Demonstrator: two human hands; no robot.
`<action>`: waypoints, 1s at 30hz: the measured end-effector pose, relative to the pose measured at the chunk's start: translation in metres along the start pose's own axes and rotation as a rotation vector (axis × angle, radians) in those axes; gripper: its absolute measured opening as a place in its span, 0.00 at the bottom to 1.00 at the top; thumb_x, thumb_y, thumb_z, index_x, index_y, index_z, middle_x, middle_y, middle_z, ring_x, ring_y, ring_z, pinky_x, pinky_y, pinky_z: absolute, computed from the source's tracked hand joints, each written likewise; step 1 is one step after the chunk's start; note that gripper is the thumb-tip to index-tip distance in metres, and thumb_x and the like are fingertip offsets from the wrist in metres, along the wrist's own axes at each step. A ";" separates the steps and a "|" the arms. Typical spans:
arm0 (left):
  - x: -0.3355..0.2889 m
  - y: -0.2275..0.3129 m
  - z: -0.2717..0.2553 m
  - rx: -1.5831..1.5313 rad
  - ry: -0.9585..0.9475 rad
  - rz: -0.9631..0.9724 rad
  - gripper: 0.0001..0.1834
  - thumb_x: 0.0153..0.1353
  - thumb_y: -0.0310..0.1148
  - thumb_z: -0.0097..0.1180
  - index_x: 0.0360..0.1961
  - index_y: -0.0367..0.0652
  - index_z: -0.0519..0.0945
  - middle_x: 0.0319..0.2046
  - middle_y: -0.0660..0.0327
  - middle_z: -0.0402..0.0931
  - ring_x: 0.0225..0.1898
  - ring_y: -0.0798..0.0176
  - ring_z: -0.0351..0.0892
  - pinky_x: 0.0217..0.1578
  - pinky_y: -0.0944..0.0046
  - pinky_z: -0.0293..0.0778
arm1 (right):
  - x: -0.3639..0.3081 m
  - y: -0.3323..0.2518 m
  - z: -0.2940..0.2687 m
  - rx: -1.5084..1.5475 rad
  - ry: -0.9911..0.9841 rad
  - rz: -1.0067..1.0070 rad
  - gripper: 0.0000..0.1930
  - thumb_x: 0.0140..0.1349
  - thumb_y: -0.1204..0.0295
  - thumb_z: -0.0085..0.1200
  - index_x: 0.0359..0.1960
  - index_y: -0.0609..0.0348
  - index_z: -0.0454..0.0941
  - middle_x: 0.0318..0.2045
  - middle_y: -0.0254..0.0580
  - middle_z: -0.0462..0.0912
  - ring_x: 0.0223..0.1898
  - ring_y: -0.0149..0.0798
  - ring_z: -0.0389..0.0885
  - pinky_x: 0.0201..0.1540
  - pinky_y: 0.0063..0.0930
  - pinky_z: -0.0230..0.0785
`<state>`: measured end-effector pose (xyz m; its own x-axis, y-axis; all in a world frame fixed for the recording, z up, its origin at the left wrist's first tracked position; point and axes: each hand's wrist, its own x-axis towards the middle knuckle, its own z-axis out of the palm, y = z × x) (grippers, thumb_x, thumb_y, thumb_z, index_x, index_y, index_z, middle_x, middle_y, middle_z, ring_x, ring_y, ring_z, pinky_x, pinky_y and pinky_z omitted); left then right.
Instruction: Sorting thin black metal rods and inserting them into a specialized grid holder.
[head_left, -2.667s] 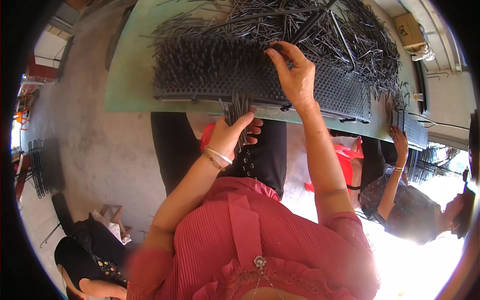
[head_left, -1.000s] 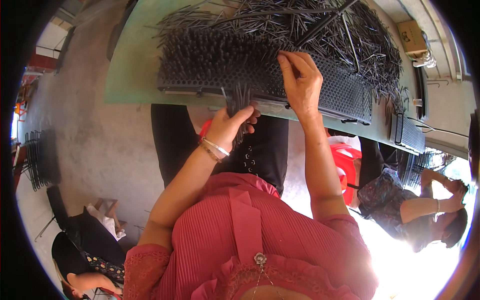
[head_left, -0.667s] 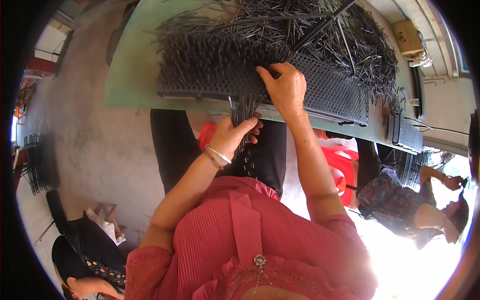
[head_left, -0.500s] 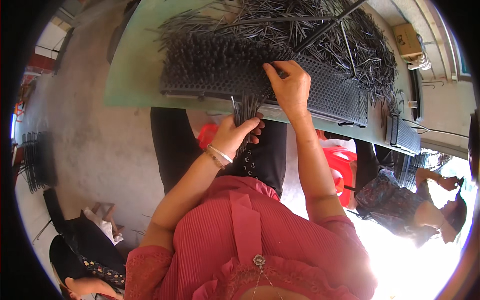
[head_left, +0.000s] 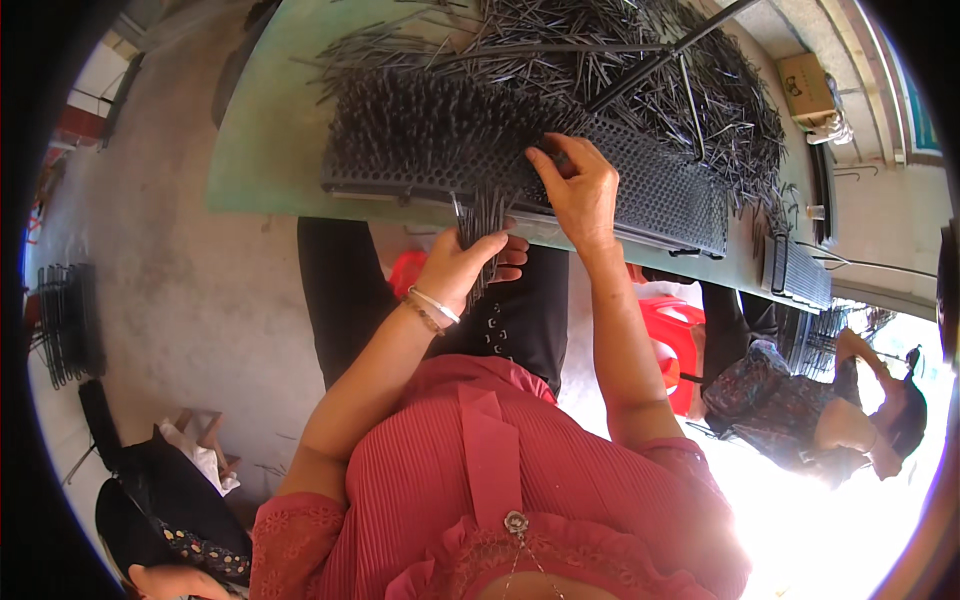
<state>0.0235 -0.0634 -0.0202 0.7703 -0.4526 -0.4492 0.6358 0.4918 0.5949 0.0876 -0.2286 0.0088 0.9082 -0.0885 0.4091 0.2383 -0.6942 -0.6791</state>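
My left hand [head_left: 460, 265] is closed round a bundle of thin dark rods [head_left: 484, 215], held upright just in front of the near edge of a long black perforated rack [head_left: 670, 185]. Many similar rods [head_left: 410, 120] stand packed in the holes on the rack's left part, while holes on its right part show bare. Over the rack, by the border of the standing rods, is my right hand [head_left: 583, 190]. Its thumb and fingers are bent together in a pinch; whatever lies between the tips is too small to make out.
Behind the rack, a big heap of loose rods [head_left: 640, 75] covers the green tabletop [head_left: 245, 160]. A dark metal bar frame [head_left: 640, 72] crosses above it. A cardboard box [head_left: 806, 85] sits far right. Another person [head_left: 770, 395] sits at the right, near red chairs [head_left: 672, 335].
My right hand stays over the rack, its pinch slightly lower. My left hand, still round the bundle, has shifted a little left, its fingers slightly more spread.
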 end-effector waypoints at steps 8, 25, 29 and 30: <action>-0.003 0.005 0.004 0.023 -0.020 -0.055 0.16 0.61 0.30 0.52 0.50 0.37 0.72 0.37 0.56 0.78 0.37 0.61 0.79 0.34 0.61 0.79 | 0.025 -0.012 -0.011 -0.264 -0.166 -0.218 0.09 0.51 0.69 0.60 0.33 0.56 0.78 0.33 0.41 0.76 0.25 0.48 0.78 0.28 0.37 0.72; -0.003 0.014 0.007 -0.004 -0.067 -0.086 0.16 0.60 0.32 0.54 0.48 0.38 0.73 0.35 0.57 0.78 0.36 0.62 0.79 0.35 0.62 0.79 | 0.044 -0.016 -0.010 -0.145 -0.147 -0.116 0.06 0.49 0.71 0.59 0.26 0.61 0.82 0.26 0.42 0.77 0.25 0.41 0.78 0.29 0.30 0.70; -0.001 0.008 0.001 -0.045 0.001 -0.052 0.15 0.60 0.31 0.53 0.46 0.36 0.74 0.37 0.54 0.78 0.38 0.61 0.80 0.37 0.61 0.79 | 0.037 -0.028 -0.015 -0.116 -0.031 -0.142 0.05 0.48 0.73 0.60 0.25 0.61 0.81 0.26 0.41 0.75 0.22 0.41 0.76 0.26 0.30 0.69; -0.002 0.008 0.000 -0.044 0.004 -0.050 0.15 0.60 0.31 0.53 0.46 0.36 0.74 0.37 0.54 0.78 0.38 0.61 0.80 0.37 0.61 0.79 | 0.034 -0.029 -0.015 -0.141 -0.015 -0.148 0.05 0.48 0.73 0.60 0.25 0.62 0.81 0.25 0.41 0.75 0.21 0.41 0.76 0.25 0.30 0.69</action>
<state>0.0272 -0.0592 -0.0145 0.7377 -0.4742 -0.4806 0.6749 0.5006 0.5421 0.1068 -0.2222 0.0509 0.8720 0.0321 0.4885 0.3201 -0.7924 -0.5193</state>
